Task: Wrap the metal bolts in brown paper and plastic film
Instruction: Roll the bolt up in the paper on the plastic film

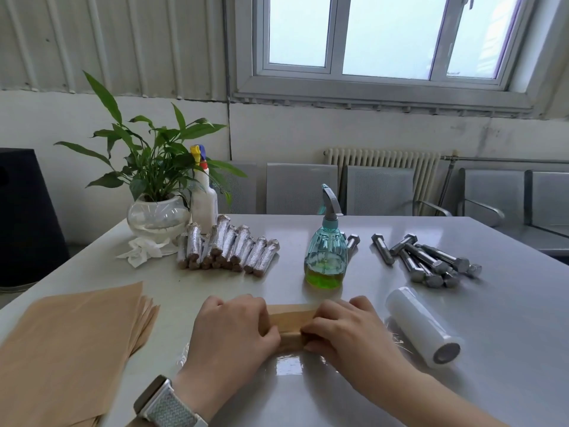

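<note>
My left hand (229, 331) and my right hand (345, 329) both press on a brown paper roll (289, 323) lying crosswise near the table's front edge; the bolt inside is hidden. A sheet of clear plastic film (289, 365) lies flat under the roll, toward me. Several bare metal bolts (428, 261) lie piled at the right. A row of several wrapped bolts (228, 249) lies at the back left. A stack of brown paper sheets (70, 343) lies at my left. The white plastic film roll (423, 326) rests just right of my right hand.
A green-filled spray bottle (325, 254) stands behind my hands, a single bolt (352, 243) behind it. A potted plant in a glass bowl (157, 215), a white spray bottle (203, 195) and a crumpled tissue (143, 251) sit at the back left. Metal chairs (378, 191) line the wall.
</note>
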Action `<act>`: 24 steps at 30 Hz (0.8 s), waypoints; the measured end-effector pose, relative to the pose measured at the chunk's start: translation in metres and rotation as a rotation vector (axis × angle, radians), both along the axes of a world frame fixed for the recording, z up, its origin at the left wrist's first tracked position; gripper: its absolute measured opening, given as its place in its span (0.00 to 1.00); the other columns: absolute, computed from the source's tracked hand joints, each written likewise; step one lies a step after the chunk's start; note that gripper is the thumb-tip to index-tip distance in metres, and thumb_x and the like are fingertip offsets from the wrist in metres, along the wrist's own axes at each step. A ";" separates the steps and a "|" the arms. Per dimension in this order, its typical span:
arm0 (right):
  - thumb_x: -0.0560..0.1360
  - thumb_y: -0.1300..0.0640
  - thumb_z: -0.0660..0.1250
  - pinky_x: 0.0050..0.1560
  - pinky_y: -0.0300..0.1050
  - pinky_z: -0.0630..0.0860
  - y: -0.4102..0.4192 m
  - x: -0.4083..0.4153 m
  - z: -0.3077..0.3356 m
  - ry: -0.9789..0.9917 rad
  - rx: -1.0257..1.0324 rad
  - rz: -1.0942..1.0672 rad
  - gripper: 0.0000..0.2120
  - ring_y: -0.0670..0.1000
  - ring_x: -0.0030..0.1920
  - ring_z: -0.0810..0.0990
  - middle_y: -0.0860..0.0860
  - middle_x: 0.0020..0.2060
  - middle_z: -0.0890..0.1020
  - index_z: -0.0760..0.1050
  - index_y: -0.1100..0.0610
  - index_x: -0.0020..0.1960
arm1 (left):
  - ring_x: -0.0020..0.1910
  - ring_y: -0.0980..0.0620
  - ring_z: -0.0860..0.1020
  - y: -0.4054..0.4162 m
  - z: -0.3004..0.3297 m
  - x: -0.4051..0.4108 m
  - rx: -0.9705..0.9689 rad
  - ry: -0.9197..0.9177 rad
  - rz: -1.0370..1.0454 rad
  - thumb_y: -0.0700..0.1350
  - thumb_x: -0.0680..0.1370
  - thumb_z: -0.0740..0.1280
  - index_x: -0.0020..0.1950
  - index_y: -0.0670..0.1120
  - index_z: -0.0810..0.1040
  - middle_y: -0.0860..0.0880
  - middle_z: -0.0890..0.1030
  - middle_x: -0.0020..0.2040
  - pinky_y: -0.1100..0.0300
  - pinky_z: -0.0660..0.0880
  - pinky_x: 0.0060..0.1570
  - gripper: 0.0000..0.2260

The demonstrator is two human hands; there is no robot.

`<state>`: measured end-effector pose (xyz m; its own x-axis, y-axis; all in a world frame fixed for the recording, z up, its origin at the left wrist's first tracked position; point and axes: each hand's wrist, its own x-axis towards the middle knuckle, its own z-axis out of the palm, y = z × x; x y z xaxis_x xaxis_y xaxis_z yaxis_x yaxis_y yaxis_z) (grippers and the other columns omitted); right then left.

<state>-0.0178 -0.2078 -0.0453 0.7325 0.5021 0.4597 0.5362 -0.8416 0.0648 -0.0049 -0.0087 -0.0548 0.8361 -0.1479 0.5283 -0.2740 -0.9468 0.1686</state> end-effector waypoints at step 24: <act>0.74 0.47 0.71 0.46 0.37 0.66 0.000 0.018 -0.010 0.267 0.224 -0.013 0.07 0.46 0.49 0.76 0.42 0.47 0.82 0.82 0.47 0.50 | 0.39 0.57 0.80 0.006 -0.002 -0.004 0.262 -0.059 -0.263 0.54 0.73 0.61 0.34 0.53 0.81 0.61 0.81 0.36 0.56 0.63 0.48 0.13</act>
<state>0.0006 -0.2082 -0.0554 0.8471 0.4008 0.3491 0.4990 -0.8258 -0.2629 -0.0087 -0.0029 -0.0565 0.7209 -0.4904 0.4898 -0.5157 -0.8517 -0.0937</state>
